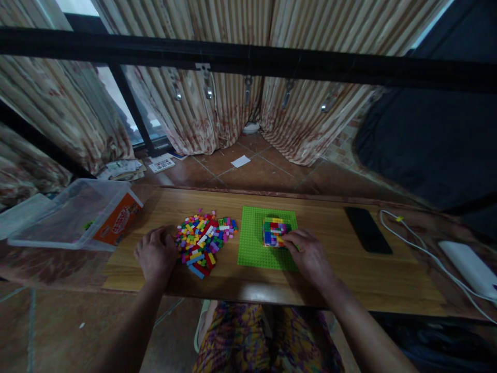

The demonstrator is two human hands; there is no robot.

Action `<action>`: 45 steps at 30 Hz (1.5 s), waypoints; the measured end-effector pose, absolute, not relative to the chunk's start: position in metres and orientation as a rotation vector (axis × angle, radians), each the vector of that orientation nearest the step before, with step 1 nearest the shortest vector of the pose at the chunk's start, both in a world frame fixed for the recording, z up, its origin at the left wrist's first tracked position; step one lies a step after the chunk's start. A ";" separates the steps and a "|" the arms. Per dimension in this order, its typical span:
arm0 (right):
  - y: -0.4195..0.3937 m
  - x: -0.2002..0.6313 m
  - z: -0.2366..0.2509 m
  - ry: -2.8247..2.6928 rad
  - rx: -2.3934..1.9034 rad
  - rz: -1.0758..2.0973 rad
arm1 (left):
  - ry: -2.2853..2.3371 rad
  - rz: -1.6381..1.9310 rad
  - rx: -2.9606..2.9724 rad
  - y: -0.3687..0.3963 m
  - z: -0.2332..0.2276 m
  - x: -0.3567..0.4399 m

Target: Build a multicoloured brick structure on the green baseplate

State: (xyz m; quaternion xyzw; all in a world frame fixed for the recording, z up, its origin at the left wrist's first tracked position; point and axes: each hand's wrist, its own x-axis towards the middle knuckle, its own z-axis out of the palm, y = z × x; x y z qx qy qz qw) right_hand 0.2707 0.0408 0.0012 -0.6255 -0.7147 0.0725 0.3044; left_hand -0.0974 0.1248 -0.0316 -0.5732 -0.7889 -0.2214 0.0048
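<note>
A small block of multicoloured toy bricks (272,231) stands on a green studded baseplate (252,254). My right hand (310,256) reaches over the plate's right side, thumb and forefinger closed in a pinch on a brick at the block's lower right edge. The fingers largely hide that brick. Left of the baseplate lies a heap of loose toy bricks (204,238) in many colours and lengths. At the heap's left edge my left hand (156,254) rests on the tabletop, palm down, fingers apart and slightly bent, with nothing visible in it.
A clear plastic box (77,207) with an orange label sits at the left end of the wooden table (330,280). To the right are a black phone (367,229), a white cable (419,246) and a white power bank-like slab (468,267). A dark metal bar (248,54) crosses above.
</note>
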 end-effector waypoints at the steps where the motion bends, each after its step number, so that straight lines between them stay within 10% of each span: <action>1: 0.041 0.271 0.003 -1.902 -1.653 0.201 | -2.472 -0.693 -1.794 0.125 -0.031 -0.097; 45: 0.044 0.253 -0.051 -1.061 -1.907 0.303 | -2.476 -0.685 -1.793 0.125 -0.032 -0.096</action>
